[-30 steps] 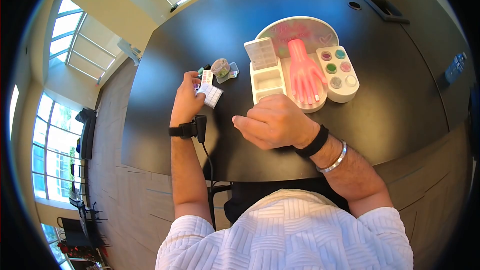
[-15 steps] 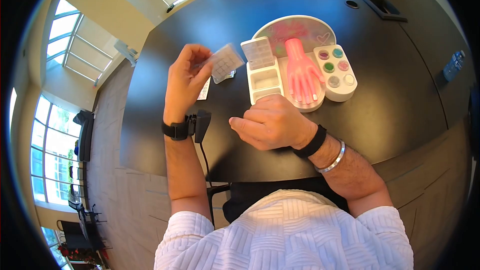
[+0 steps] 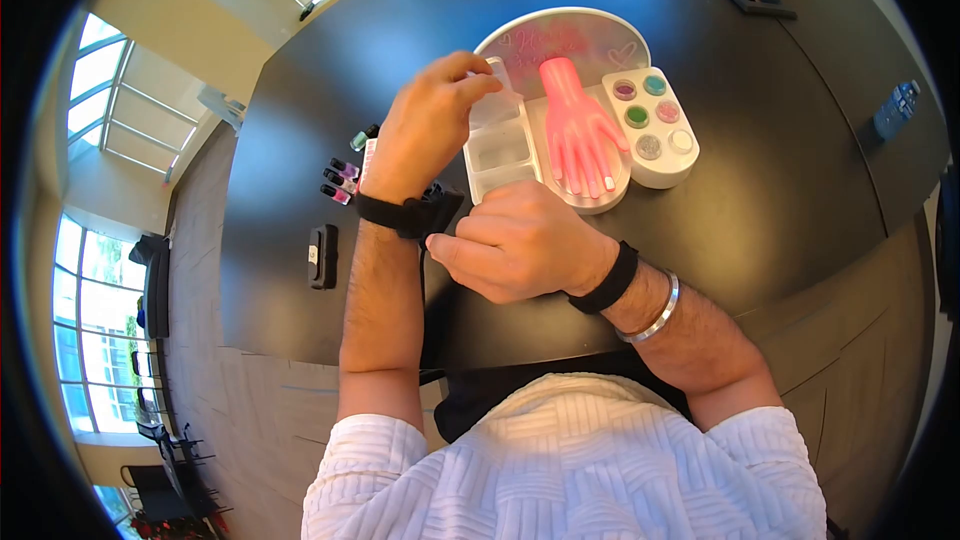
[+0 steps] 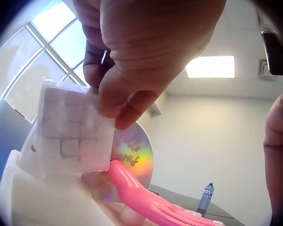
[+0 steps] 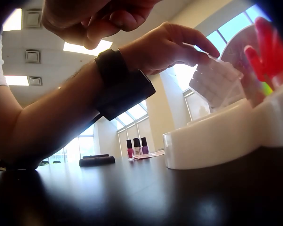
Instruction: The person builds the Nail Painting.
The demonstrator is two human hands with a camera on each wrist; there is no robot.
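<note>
Observed both hands apart from each other. Found the right hand (image 3: 525, 245) nearest, with fingers curled and nothing seen in the grasp; apparently held short of the kit to leave working room. Found the left hand (image 3: 430, 120) farther forward, with thumb and fingers pinching a clear compartment box (image 4: 73, 134) by its upper edge, probably to keep the small cells uncovered and in sight. Located that box, tilted, at the left section of the white kit (image 5: 212, 139); cannot tell whether touching it or just above.

Noted at left on the dark table (image 3: 760, 240) a black case (image 3: 322, 257) and, just beyond, three polish bottles (image 3: 341, 183) standing close together, presumably set aside to avoid crowding the kit. Noted beside the left wrist a printed sheet (image 3: 368, 152), mostly hidden.

Found mid-kit a pink model hand (image 3: 575, 135), palm down with fingertips toward the near side, likely to present the nails to the person. Found to its right six pots (image 3: 636, 116) seated in a white holder (image 3: 672, 176), presumably against tipping. Noted behind these an upright rounded backboard (image 3: 590, 28) and, far right, well apart, a water bottle (image 3: 897, 112).
</note>
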